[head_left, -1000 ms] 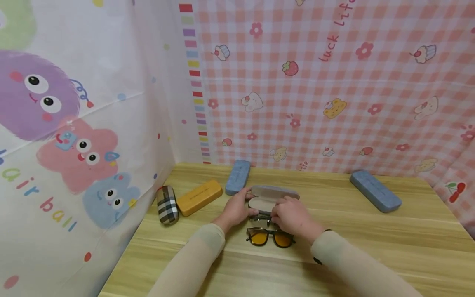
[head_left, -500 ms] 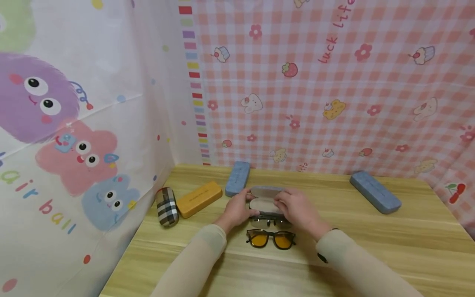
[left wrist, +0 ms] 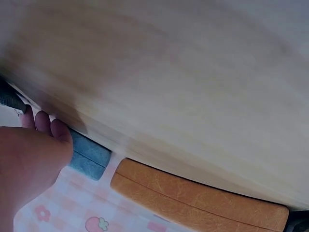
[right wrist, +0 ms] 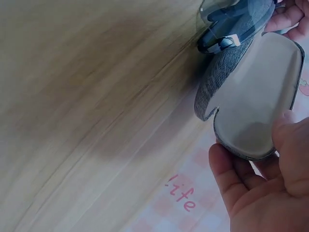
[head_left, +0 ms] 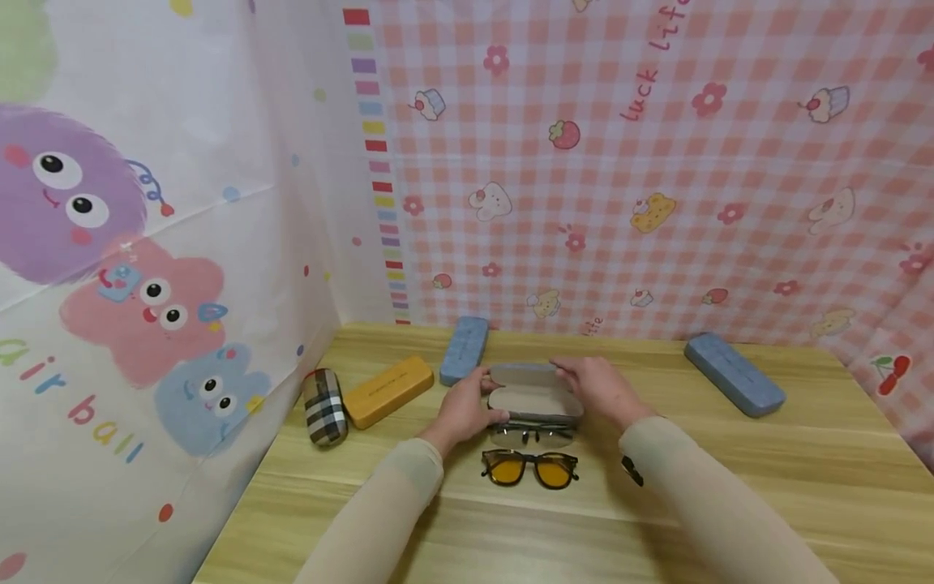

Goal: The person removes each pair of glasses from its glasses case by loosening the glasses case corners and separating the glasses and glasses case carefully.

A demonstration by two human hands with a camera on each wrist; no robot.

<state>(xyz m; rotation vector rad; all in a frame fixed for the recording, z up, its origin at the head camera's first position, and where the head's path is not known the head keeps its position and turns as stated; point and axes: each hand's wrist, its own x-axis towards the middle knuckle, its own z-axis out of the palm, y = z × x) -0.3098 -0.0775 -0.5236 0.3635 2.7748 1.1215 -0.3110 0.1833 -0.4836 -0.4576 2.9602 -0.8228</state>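
Observation:
A grey glasses case point(head_left: 536, 401) lies with its lid raised, showing a pale lining. My left hand point(head_left: 460, 414) holds its left end, thumb at the front edge. At the other end, my right hand point(head_left: 604, 392) grips the lid; in the right wrist view the thumb presses the lining point(right wrist: 251, 104) and the fingers lie behind. Glasses with greyish clear lenses point(head_left: 558, 438) sit folded just in front of the case. Nearer me lie dark-framed glasses with orange lenses point(head_left: 505, 469). The left wrist view hides most of what the left hand holds.
Left of the hands are an orange case point(head_left: 390, 392) and a checked case point(head_left: 325, 408). One blue case point(head_left: 464, 350) stands behind the left hand, another blue case point(head_left: 734, 375) at the far right. A patterned cloth point(head_left: 584, 186) hangs behind the wooden table point(head_left: 525, 539).
My right hand has moved from the case's front and middle, up and right, to the lid's right end. The clear-lens glasses are now less covered. My left hand keeps its hold.

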